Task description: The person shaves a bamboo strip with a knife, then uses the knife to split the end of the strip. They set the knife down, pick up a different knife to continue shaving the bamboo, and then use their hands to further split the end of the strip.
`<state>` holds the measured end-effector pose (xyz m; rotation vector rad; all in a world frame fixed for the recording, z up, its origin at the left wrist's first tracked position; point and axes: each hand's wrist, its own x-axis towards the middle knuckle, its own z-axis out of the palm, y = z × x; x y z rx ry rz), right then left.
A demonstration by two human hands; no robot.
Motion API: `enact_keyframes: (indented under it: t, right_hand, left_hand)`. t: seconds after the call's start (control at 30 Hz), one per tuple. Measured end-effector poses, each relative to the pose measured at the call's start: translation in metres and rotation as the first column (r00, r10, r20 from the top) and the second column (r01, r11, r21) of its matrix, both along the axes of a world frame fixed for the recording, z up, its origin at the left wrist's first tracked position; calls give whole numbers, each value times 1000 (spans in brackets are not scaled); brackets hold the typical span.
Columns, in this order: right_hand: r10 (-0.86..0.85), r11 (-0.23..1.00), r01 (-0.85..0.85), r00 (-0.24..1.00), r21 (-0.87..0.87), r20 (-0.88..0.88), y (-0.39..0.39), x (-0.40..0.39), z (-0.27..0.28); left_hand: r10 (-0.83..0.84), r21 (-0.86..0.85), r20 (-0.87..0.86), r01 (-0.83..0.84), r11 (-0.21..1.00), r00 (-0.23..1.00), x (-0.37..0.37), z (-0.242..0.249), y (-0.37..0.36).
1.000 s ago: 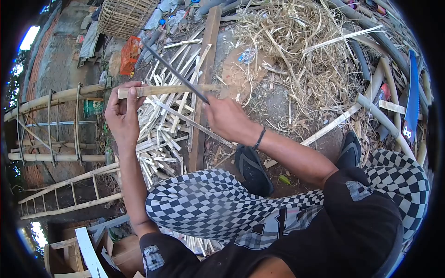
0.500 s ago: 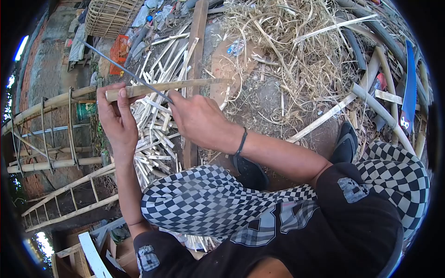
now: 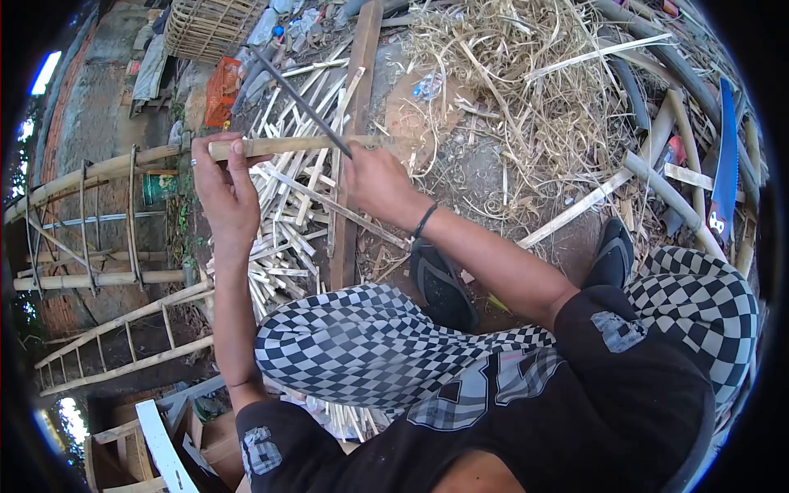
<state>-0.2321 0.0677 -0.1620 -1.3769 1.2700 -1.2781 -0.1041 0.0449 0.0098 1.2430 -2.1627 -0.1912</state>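
My left hand [image 3: 226,191] pinches the near end of a bamboo strip [image 3: 294,144] between thumb and fingers. The strip stretches to the right, roughly level, past my right hand [image 3: 382,187]. That hand is closed around the handle of a long knife [image 3: 297,97], whose thin dark blade appears edge-on and slants up to the left. Near my right fist the blade crosses the strip, touching it as far as I can see. My fist hides the handle.
Below the strip lies a heap of cut bamboo sticks [image 3: 283,238] beside a wooden plank [image 3: 345,238]. Curly bamboo shavings [image 3: 542,107] are piled ahead. A blue saw [image 3: 725,164] leans at the right. A woven basket [image 3: 209,29], an orange crate [image 3: 222,92] and bamboo ladder [image 3: 123,349] are leftward.
My right hand and the knife have moved right along the strip, away from my left hand. The blade slants more steeply. My left hand keeps its pinch, and the view has shifted slightly.
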Motion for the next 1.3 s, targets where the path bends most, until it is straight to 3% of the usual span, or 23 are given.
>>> enact_keyframes:
  t: [0.07, 0.13, 0.17, 0.27, 0.33, 0.4, 0.43, 0.5, 0.67, 0.77, 0.87, 0.9, 1.03, 1.1, 1.17, 1.27, 1.3]
  right_hand:
    - [-32, 996, 32, 999, -82, -5, -6, -1, -5]
    - [76, 997, -77, 993, 0, -91, 6, -10, 23]
    - [59, 995, -67, 993, -75, -98, 16, -14, 38]
    - [80, 991, -84, 996, -102, -38, 23, -15, 60]
    - [125, 991, -125, 992, -45, 8, 12, -6, 27]
    - [88, 996, -83, 990, 45, -109, 1, -5, -4]
    - [74, 997, -74, 979, 6, -188, -2, -5, -7]
    - [60, 997, -67, 977, -30, -204, -1, -7, -2]
    - [110, 988, -121, 987, -96, -115, 16, -4, 33]
    - [140, 980, -100, 961, 171, -240, -10, -4, -51]
    - [85, 990, -39, 931, 136, -356, -18, -17, -83]
    - [156, 973, -82, 922, 214, -356, -17, -18, -70]
    - [134, 991, -124, 957, 54, -258, 2, -11, 3]
    - [132, 989, -144, 960, -34, -247, 3, -10, 11]
    - [142, 989, -145, 965, 4, -219, -6, -8, -3]
    - [47, 980, -3, 975, 198, -217, -32, -4, -111]
    - [49, 965, 13, 972, 260, -232, -35, -15, -117]
  left_hand:
    - [7, -21, -9, -8, 1000, 1000, 13, -7, -7]
    - [-5, -25, -10, 4, 1000, 1000, 14, -9, -11]
    - [-18, -23, -19, 18, 1000, 1000, 10, -9, -10]
    - [-50, 23, -1, 50, 998, 999, 14, -7, -5]
    - [15, -127, 327, 28, 992, 945, 27, -1, -2]
    - [29, -91, 228, -8, 996, 973, 36, -5, -4]
    - [7, -46, 135, -1, 999, 991, 39, -7, -4]
    - [-17, 21, -7, 18, 1000, 1000, 39, -13, -6]
    - [-48, 41, -99, 52, 998, 994, 33, -18, -6]
    - [23, 71, -70, -18, 997, 997, 45, -16, 0]
    - [-21, 51, -123, 28, 998, 992, 47, -20, -8]
    - [-38, 58, -131, 46, 997, 991, 51, -23, -15]
    - [-14, 95, -135, 27, 995, 991, 50, -16, -19]
    - [-50, 102, -138, 64, 993, 989, 46, -13, -18]
    - [-93, 104, -144, 109, 989, 985, 46, -13, -21]
    - [-105, 130, -156, 126, 984, 982, 64, -18, -16]
    - [-80, 132, -185, 106, 986, 979, 68, -20, -17]
